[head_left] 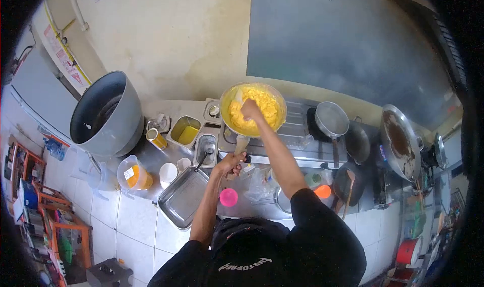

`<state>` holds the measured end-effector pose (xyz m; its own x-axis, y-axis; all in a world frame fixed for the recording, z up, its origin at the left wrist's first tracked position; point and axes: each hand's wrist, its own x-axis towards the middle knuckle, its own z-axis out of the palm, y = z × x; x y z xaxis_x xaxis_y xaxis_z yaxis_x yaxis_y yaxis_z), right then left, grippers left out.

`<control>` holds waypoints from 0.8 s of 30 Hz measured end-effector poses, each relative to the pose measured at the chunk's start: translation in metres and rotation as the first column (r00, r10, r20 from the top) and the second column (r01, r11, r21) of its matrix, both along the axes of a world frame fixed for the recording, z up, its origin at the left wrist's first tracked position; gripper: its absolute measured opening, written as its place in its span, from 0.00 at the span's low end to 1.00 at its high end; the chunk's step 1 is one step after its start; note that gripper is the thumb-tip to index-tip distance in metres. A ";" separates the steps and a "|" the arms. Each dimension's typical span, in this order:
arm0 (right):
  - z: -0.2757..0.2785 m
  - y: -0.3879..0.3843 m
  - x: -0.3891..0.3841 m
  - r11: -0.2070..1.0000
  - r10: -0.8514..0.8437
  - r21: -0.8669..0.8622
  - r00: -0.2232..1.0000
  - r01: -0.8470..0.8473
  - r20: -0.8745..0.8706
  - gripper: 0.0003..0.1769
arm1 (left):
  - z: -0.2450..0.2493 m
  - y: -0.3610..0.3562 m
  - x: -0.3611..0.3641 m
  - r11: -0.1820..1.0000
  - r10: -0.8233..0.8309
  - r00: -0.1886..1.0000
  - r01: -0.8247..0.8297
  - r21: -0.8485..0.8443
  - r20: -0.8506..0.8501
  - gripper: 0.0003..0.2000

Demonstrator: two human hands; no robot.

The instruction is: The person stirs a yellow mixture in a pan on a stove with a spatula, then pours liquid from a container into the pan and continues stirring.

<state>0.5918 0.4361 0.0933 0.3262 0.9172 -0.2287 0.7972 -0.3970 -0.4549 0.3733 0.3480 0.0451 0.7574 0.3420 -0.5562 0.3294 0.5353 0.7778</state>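
A large pan full of scrambled eggs sits on the stove in front of me. My left hand is closed around the end of the pan's pale handle. Over the eggs, my right hand is closed on a spatula, whose pale blade shows at the pan's left side. The spatula's grip is hidden inside my fist.
Metal containers, one with yellow liquid, stand left of the pan, with a steel tray nearer me. A big grey pot is further left. A saucepan and a large wok stand right. A pink lid lies close to my left forearm.
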 end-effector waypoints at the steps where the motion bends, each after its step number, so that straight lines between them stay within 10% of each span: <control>1: 0.011 -0.010 0.005 1.000 -0.019 0.004 0.999 0.019 0.050 0.11 | -0.002 -0.002 0.001 0.999 0.031 0.999 -0.031 0.006 0.019 0.21; 4: 0.061 -0.053 -0.001 0.986 -0.166 -0.019 0.982 0.165 -0.086 0.11 | -0.001 -0.005 0.003 0.999 0.043 0.998 -0.042 -0.026 0.049 0.21; 10: 0.034 -0.046 -0.063 0.989 0.060 0.125 0.989 -0.078 0.139 0.13 | -0.006 -0.003 0.007 0.995 0.007 1.000 -0.006 -0.097 0.017 0.15; 14: -0.008 0.032 -0.018 0.879 -0.338 0.358 0.941 0.313 0.006 0.12 | -0.004 0.005 -0.003 1.000 -0.002 1.000 0.002 0.009 0.030 0.17; 24: 0.080 -0.100 -0.037 0.986 -0.110 -0.089 0.952 0.141 0.287 0.11 | -0.008 0.020 -0.013 0.994 -0.042 0.992 0.054 -0.095 0.118 0.17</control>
<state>0.5548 0.3360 0.1733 0.5019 0.8399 -0.2065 0.8271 -0.5359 -0.1696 0.3608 0.3684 0.0370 0.8330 0.2517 -0.4928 0.2673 0.5967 0.7567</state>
